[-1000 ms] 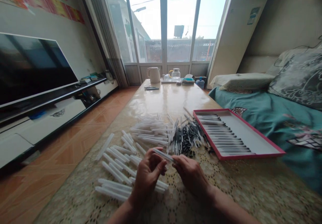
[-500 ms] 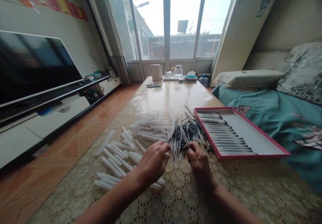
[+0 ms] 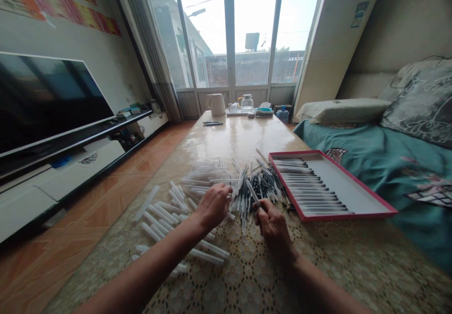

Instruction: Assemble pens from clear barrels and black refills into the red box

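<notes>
My right hand (image 3: 273,221) is closed around a slim, see-through pen (image 3: 253,193), which slants up and left from the fingers. My left hand (image 3: 214,203) is pinched at the left edge of a heap of black-and-clear pen parts (image 3: 262,183); whatever lies between its fingertips is too small to make out. Under and beside the left forearm lie many whitish plastic tubes (image 3: 155,231), with more pale tubes (image 3: 203,173) beyond that hand. To the right, a pink-rimmed box (image 3: 348,216) holds a row of pens with dark ends (image 3: 310,189).
The long table (image 3: 243,140) has a patterned cover. At its far end stand a pale jug (image 3: 216,105), a glass pot (image 3: 247,104) and a tissue pack (image 3: 264,111), with a few dark pens (image 3: 213,123) nearby. A green-covered sofa (image 3: 356,147) flanks the right side.
My left hand has moved up and away from me, from over the tubes to the heap's left edge. My right hand keeps hold of the pen. The view has shifted slightly.
</notes>
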A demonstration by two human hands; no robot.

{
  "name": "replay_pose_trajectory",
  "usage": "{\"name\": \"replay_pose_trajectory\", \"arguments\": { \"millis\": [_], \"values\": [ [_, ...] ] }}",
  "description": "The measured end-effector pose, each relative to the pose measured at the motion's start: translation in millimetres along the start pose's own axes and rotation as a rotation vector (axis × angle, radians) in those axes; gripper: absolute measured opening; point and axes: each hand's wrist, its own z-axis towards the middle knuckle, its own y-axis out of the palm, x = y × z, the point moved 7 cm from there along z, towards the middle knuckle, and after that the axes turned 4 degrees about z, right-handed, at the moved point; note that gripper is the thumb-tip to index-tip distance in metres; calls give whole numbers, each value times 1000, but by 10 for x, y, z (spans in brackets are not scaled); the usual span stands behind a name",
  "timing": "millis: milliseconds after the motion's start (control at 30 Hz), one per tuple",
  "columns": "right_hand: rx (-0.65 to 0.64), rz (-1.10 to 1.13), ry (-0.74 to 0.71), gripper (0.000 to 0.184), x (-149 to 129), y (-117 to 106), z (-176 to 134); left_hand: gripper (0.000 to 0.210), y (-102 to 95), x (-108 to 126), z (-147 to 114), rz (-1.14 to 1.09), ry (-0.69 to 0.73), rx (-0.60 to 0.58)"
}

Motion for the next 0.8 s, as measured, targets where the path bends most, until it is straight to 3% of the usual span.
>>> {"name": "replay_pose_trajectory", "arguments": {
  "millis": [133, 267, 467, 533, 633, 800],
  "values": [
    [0, 10, -9, 23, -4, -7, 6, 18, 105, 43, 228, 28, -32, 23],
    [-1, -1, -22, 22, -17, -6, 11, 12, 195, 86, 294, 16, -47, 36],
    [20, -66, -78, 21, -62, -30, -1, 21, 67, 102, 214, -97, -51, 141],
    [29, -125, -126, 20, -109, -38, -16, 16, -38, 48, 100, -221, -92, 194],
    [11, -205, -181, 22, -186, -15, -59, 15, -93, -183, -203, -883, -300, 267],
    [-172, -289, -334, 23, -360, 156, -199, 27, 95, -439, -732, -1393, -598, 272]
  ]
}}
